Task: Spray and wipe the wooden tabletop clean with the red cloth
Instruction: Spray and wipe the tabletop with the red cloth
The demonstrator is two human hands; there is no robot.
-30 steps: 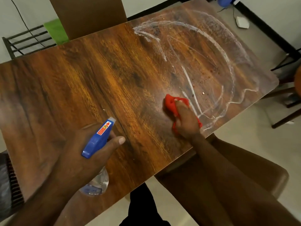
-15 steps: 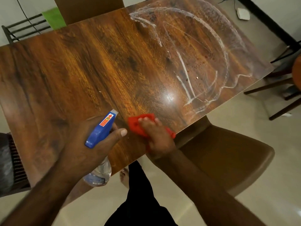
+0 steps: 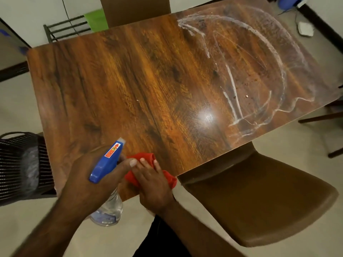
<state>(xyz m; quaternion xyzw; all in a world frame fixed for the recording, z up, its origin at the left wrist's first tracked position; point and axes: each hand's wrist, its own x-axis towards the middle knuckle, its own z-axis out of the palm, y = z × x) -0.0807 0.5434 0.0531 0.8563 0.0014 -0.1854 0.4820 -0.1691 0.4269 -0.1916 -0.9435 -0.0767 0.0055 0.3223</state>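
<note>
At the near edge of the brown wooden bench (image 3: pixel 130 80), a crumpled red cloth (image 3: pixel 143 157) is pressed under the flat-fingered right grip (image 3: pixel 154 182) — a blue-topped clear spray bottle (image 3: pixel 106 162) is clasped in the left grip (image 3: pixel 83 179).

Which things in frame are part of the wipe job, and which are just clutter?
In use: red cloth under the right hand; spray bottle gripped by the left hand; wooden tabletop, white streaks at its far right.
Lying about: brown chair; black slatted bin; metal rack with a green item; white device on the floor.

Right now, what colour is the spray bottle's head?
The spray bottle's head is blue with a red label; head view.
</note>
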